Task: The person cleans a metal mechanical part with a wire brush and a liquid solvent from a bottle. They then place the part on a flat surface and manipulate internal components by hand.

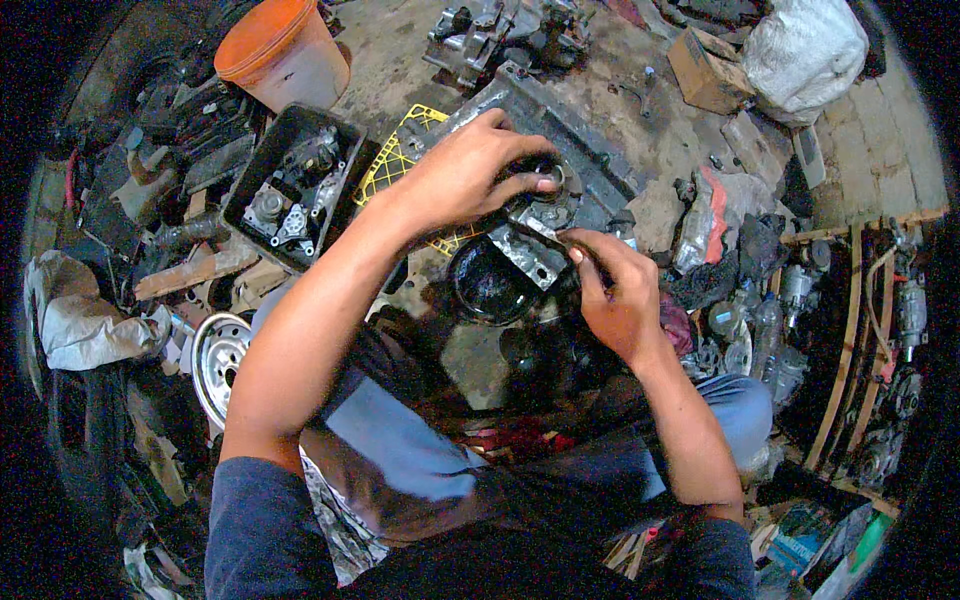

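A greasy silver metal part (523,257), with a flat plate-like end and a rounded upper section, is tilted between my hands above a round black bowl (484,287). My left hand (478,172) reaches over its upper end, thumb and fingers curled around the rounded section. From the right, my right hand (622,292) meets the part's edge with thumb and forefinger pinched together. Whatever sits between those fingertips is too small to make out. Behind the part lies a dark, flat metal tray (590,150).
Left of my left forearm stands a black bin (262,232) of metal parts, beside a yellow plastic grid (385,178). An orange-topped bucket (290,60) and an engine assembly (480,45) stand farther back. A cardboard box (708,72) and white sack (808,60) are far right.
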Available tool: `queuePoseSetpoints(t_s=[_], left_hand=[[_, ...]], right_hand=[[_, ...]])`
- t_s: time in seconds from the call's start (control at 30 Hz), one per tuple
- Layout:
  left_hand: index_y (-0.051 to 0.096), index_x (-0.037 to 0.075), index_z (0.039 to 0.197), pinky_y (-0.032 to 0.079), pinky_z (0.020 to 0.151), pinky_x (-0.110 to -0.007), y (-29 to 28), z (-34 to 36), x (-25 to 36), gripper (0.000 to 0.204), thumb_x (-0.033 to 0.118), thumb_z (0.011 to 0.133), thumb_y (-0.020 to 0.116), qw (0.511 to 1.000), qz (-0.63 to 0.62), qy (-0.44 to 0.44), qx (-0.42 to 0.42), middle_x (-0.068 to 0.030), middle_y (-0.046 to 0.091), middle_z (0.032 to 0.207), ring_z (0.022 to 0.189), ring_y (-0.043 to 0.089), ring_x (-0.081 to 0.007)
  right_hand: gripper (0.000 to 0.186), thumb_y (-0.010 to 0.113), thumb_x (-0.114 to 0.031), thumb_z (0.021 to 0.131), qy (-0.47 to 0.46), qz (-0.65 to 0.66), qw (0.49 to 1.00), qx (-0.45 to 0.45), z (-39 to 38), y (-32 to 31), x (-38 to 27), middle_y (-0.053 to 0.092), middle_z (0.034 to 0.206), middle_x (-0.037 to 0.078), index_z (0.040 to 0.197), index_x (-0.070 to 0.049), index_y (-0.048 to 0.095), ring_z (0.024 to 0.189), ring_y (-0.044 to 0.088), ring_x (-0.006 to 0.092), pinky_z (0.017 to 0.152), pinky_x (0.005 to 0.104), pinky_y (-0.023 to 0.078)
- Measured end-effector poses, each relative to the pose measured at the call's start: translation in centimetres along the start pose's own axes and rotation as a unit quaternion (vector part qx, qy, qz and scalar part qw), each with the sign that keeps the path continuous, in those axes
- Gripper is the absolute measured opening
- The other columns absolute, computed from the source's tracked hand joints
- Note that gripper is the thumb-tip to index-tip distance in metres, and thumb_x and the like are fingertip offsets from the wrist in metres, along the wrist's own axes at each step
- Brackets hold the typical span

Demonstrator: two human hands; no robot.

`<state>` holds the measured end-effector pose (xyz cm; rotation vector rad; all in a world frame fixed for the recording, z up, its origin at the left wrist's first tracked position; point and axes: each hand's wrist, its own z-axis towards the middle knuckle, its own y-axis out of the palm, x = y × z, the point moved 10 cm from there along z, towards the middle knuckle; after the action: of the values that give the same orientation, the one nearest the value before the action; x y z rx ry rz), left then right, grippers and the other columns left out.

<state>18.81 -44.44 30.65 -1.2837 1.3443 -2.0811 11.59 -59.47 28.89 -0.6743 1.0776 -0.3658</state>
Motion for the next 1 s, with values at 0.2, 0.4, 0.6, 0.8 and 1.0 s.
queuePoseSetpoints(t_s=[0.2,0.4,0.6,0.8,1.0], left_hand=[[0.067,0.009,0.123,0.049,0.093,-0.046,-0.4,-0.3,0.5,0.042,0.037,0.092,0.069,0.999,-0.001,0.017,0.035,-0.0222,0.063,0.108,0.105,0.059,-0.0399],[0.066,0.006,0.123,0.048,0.097,-0.046,0.0,0.1,1.0,0.040,0.031,0.092,0.069,0.999,0.014,0.039,0.035,-0.0228,0.064,0.114,0.108,0.058,-0.0401],[0.061,0.002,0.125,0.048,0.099,-0.046,-0.5,0.2,1.3,0.040,0.026,0.093,0.068,0.993,0.012,0.060,0.102,-0.0225,0.063,0.119,0.115,0.058,-0.0414],[0.056,-0.003,0.126,0.048,0.099,-0.048,0.5,0.5,1.5,0.048,0.033,0.095,0.066,0.995,0.056,0.047,0.064,-0.0246,0.062,0.122,0.115,0.058,-0.0438],[0.055,-0.005,0.123,0.048,0.097,-0.048,1.3,0.8,1.9,0.053,0.037,0.093,0.067,0.996,0.061,0.031,0.053,-0.0253,0.063,0.118,0.114,0.057,-0.0437]], right_hand=[[0.015,0.063,0.000,0.091,-0.053,0.017,0.998,0.016,-0.4,-0.1,-0.9,0.073,0.096,0.020,0.104,0.001,0.070,0.088,0.073,0.0311,0.078,0.0363,0.055],[0.014,0.063,-0.002,0.091,-0.052,0.015,0.998,0.026,-0.1,-0.3,-0.9,0.073,0.097,0.017,0.102,-0.001,0.071,0.087,0.072,0.0323,0.077,0.0375,0.056],[0.016,0.064,-0.005,0.090,0.007,-0.004,1.000,0.007,0.3,-0.4,0.8,0.072,0.097,0.019,0.104,-0.002,0.071,0.087,0.071,0.0357,0.078,0.0408,0.055],[0.029,0.062,-0.013,0.096,0.124,0.037,0.990,0.053,0.6,-3.0,4.6,0.070,0.108,0.025,0.122,-0.001,0.063,0.103,0.068,0.0428,0.091,0.0439,0.052],[0.033,0.059,-0.015,0.099,0.193,0.082,0.978,0.010,-0.3,-2.0,6.5,0.066,0.120,0.026,0.129,-0.002,0.058,0.115,0.063,0.0416,0.100,0.0425,0.047]])
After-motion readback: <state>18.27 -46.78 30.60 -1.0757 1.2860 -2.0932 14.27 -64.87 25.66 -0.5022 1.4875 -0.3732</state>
